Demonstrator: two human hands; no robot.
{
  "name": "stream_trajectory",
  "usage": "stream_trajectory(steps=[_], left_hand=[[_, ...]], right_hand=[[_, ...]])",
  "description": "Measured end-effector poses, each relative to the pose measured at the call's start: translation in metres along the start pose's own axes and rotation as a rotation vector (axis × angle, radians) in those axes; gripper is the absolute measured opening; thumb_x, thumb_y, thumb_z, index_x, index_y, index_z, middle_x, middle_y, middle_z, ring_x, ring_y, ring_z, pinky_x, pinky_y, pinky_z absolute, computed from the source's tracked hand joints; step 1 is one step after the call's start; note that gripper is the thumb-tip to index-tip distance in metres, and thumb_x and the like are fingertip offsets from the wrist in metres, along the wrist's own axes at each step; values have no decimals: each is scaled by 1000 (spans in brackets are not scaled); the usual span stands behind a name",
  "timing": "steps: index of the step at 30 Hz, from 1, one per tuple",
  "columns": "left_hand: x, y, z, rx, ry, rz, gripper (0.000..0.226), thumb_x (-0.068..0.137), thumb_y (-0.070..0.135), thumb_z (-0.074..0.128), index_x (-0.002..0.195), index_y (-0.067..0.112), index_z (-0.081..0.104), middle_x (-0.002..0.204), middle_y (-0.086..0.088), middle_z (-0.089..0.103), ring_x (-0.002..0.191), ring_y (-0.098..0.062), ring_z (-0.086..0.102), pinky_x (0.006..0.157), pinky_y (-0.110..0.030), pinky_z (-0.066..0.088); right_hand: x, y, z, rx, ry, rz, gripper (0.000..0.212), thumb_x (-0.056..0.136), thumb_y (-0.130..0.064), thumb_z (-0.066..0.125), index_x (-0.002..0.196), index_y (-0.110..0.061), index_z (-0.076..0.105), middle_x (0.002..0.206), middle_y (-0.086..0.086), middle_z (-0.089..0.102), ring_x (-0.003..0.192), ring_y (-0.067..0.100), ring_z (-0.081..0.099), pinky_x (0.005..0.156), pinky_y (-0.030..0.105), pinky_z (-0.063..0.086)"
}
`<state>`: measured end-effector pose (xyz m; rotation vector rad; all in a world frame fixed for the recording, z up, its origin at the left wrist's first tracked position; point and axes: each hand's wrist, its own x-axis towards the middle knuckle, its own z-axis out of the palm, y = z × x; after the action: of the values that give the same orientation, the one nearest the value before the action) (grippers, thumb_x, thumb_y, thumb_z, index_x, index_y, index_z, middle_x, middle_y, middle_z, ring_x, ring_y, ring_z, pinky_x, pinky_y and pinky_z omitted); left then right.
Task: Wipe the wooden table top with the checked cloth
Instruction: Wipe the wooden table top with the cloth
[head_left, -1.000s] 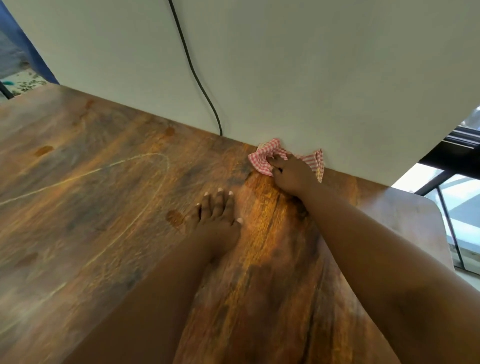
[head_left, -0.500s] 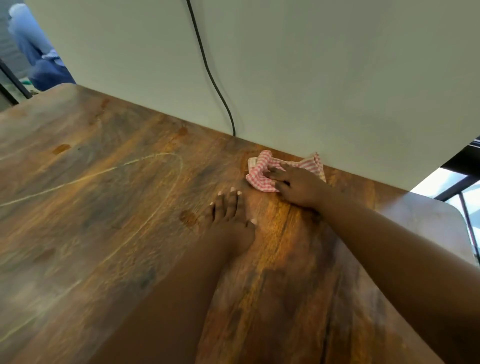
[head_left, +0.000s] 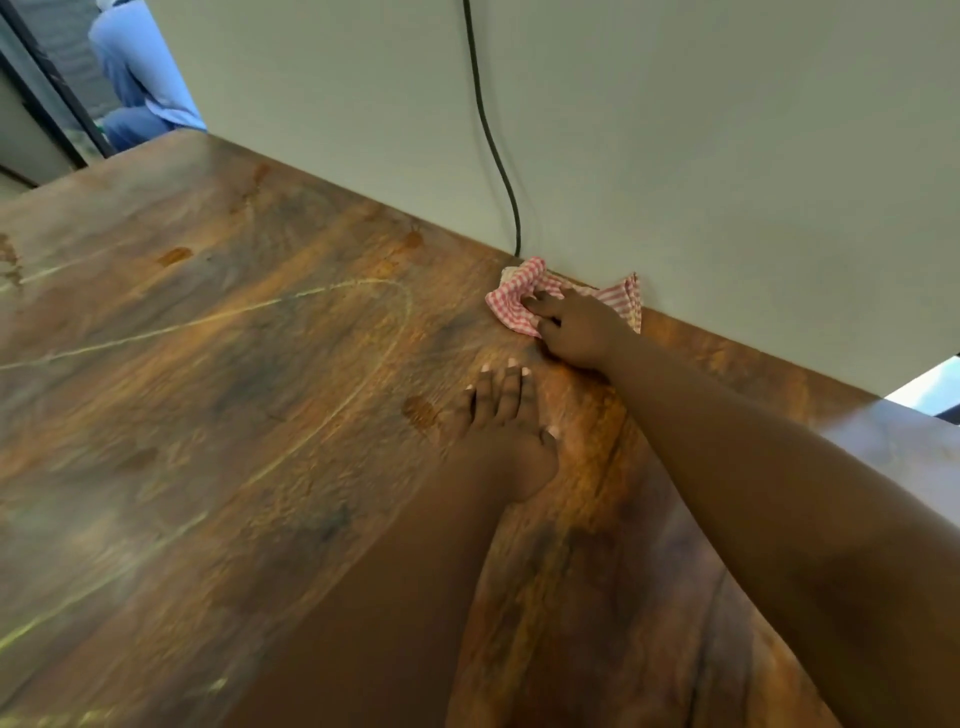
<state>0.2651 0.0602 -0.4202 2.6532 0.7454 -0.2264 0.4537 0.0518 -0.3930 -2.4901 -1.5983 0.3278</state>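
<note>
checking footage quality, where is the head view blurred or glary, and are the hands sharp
Head view: table top smeared by motion blur at left and near edges; pale glare streaks lower left; right hand on checked cloth and left hand fairly sharp; window blown out at right.

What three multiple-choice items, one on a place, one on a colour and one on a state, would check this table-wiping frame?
1. Where does the checked cloth lie?
A. At the table's far edge, against the wall
B. At the near edge
C. Hanging off the left corner

2. What colour are the cloth's checks?
A. Blue and white
B. Red and white
C. Green and yellow

3. How does the left hand lie?
A. Gripping the cloth
B. Raised off the table
C. Flat on the wooden table top, fingers straight

Answers:
1 A, the cloth sits bunched where the table meets the wall, just below the black cable.
2 B, its visible folds show red and white checks.
3 C, it holds nothing; the right hand presses on the cloth.
</note>
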Motion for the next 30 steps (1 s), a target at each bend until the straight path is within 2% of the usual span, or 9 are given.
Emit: stream_trajectory(steps=[4,7,10,13,18,23,27,30], left_hand=[[-1,2,-2,10,1,-1,69,99,48,16,150,16,-16,159,-5,-23,143,-25,-26,113,-45,-16],[-3,2,-3,9,3,-1,69,99,47,16,150,14,-17,158,-6,-24,143,-26,-27,113,-45,-16],[-3,2,-3,35,2,-4,70,99,49,15,149,14,-18,157,-6,-26,142,-26,-28,115,-45,-16],[-3,2,-1,37,6,-13,71,98,50,14,149,14,-19,157,-6,-28,140,-25,-33,112,-44,-19],[-6,4,3,7,106,-44,77,98,50,18,144,11,-29,153,-7,-35,136,-20,-38,111,-40,-22],[-10,6,-4,1,77,-69,78,99,51,19,142,10,-31,151,-9,-38,136,-21,-39,111,-38,-23],[-10,7,-5,12,65,-65,78,99,51,18,142,10,-31,151,-8,-38,137,-22,-39,114,-41,-21],[-6,4,-1,14,79,-48,78,98,52,17,143,10,-31,152,-9,-37,137,-23,-38,113,-41,-22]], right_hand=[[-26,19,0,44,-4,-80,42,98,-38,37,140,-41,37,153,-5,30,142,20,22,113,35,16],[-22,36,-7,7,-16,-36,41,98,-40,37,138,-43,38,152,-3,31,141,23,27,112,37,19],[-5,34,-6,9,50,58,43,98,-38,33,142,-38,35,154,6,28,139,29,27,113,41,19],[14,17,0,-12,93,85,46,99,-33,31,144,-30,32,154,5,29,140,28,25,113,41,19],[20,-8,5,-43,1,-44,47,99,-29,31,146,-27,28,155,4,25,141,28,23,113,39,18],[-15,6,7,28,16,-153,43,98,-33,36,142,-35,36,153,1,30,140,24,26,113,36,18],[-34,23,4,38,21,-79,42,98,-36,37,140,-39,38,153,1,30,140,27,27,113,38,19],[-33,14,6,37,51,-25,43,98,-35,34,141,-35,38,153,4,31,139,30,29,112,40,23]])
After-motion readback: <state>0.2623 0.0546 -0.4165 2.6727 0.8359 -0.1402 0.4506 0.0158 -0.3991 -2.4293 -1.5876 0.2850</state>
